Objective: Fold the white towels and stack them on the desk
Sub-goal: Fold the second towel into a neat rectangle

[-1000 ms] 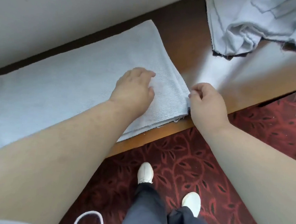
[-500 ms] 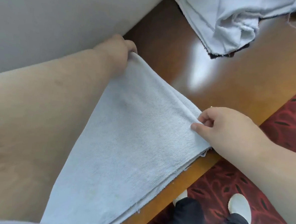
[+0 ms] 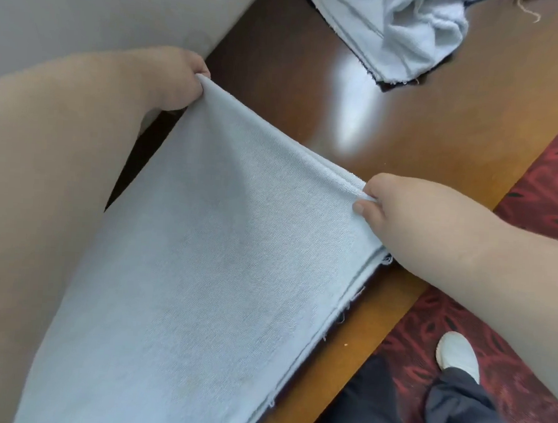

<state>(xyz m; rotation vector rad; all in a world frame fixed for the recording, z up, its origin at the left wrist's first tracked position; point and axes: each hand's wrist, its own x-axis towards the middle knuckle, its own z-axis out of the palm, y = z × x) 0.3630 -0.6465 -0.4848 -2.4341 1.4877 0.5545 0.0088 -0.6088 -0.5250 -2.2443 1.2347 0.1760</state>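
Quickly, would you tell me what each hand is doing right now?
Left hand: pinching the far corner of the long pale-blue terry towel.
Right hand: pinching the towel's near corner.

Two hands are showing: the left hand [image 3: 184, 81] at about ten o'clock and the right hand [image 3: 404, 215] at about three o'clock. One folded towel [image 3: 208, 272] is lying across one counter [image 3: 422, 138]. One crumpled heap of white towels [image 3: 412, 33] is sitting at one o'clock; its count cannot be told. One white shoe [image 3: 458, 356] is showing at five o'clock.
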